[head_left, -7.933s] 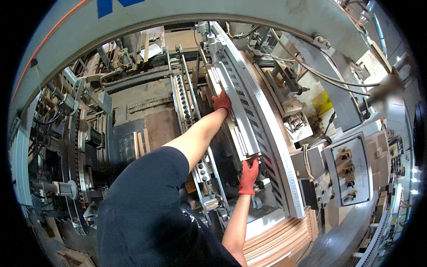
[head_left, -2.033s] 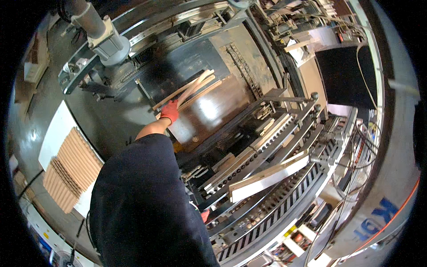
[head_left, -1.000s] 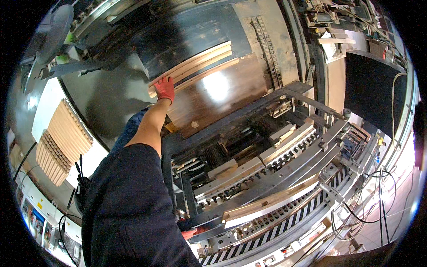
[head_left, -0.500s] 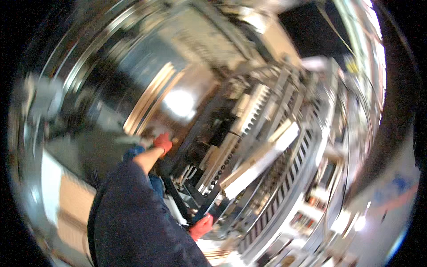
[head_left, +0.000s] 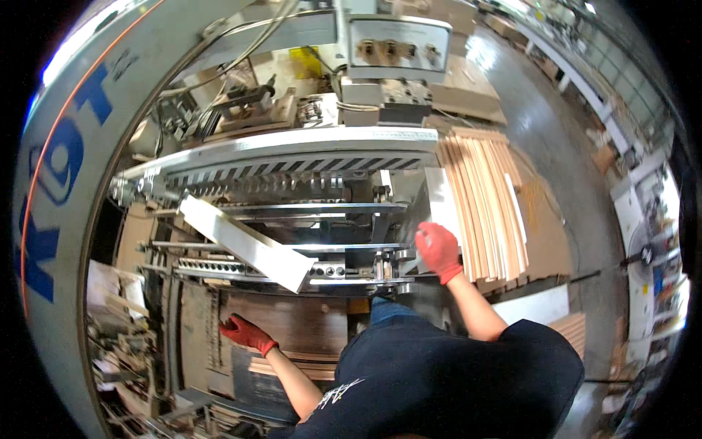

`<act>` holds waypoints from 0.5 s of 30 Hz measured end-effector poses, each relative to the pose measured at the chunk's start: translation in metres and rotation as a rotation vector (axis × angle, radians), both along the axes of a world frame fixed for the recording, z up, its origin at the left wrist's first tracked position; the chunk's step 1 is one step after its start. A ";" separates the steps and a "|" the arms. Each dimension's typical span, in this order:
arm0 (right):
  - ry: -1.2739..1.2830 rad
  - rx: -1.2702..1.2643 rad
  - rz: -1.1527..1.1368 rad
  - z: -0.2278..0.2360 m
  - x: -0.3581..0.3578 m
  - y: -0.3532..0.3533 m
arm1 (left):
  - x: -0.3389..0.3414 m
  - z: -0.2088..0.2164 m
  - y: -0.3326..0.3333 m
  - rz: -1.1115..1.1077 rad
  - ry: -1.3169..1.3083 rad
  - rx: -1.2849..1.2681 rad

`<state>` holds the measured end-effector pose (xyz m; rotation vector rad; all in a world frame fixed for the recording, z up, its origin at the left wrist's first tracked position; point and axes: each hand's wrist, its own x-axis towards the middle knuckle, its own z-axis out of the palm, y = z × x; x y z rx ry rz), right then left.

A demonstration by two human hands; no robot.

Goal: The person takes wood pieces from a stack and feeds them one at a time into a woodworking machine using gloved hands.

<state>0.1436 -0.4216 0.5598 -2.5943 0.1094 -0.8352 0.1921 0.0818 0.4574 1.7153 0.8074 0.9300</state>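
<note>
Rails (head_left: 336, 209) apparently support the slanted white bar (head_left: 245, 245). Left hand (head_left: 248, 334) nearer than bar, fingers spread, empty; right hand (head_left: 439, 250) right of it, grip unclear.

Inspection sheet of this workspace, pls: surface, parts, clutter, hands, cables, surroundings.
Surface: metal rails, with a brown panel on the person's side.
Parts: white board slanted across the rails; strip stack to the right; a few loose strips by the left forearm.
Clutter: assorted pieces at the left edge.
Hands: left hand red-gloved, over the brown panel, holding nothing visible; right hand red-gloved, beside the strip stack, grip unclear.
Cables: bundle below the control panel.
Surroundings: floor beyond the strip stack.
</note>
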 end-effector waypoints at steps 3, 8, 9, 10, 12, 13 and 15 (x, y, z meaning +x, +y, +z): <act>0.335 -0.395 -0.437 -0.024 -0.015 -0.043 | 0.004 0.033 -0.019 -0.065 0.010 0.067; 0.796 -0.704 -0.662 -0.083 -0.036 -0.074 | 0.031 0.043 -0.059 -0.225 -0.100 0.129; 0.763 -0.768 -0.665 -0.096 -0.043 -0.077 | 0.036 0.051 -0.070 -0.261 -0.085 0.106; 0.719 -0.698 -0.637 -0.100 -0.045 -0.079 | 0.037 0.068 -0.085 -0.288 -0.069 0.085; 0.643 -0.439 -0.655 -0.099 -0.042 -0.082 | 0.045 0.076 -0.095 -0.307 -0.055 0.105; 0.608 -0.309 -0.660 -0.097 -0.041 -0.082 | 0.048 0.083 -0.101 -0.320 -0.050 0.096; 0.363 0.224 -0.584 -0.090 -0.041 -0.083 | 0.051 0.100 -0.114 -0.352 -0.037 0.077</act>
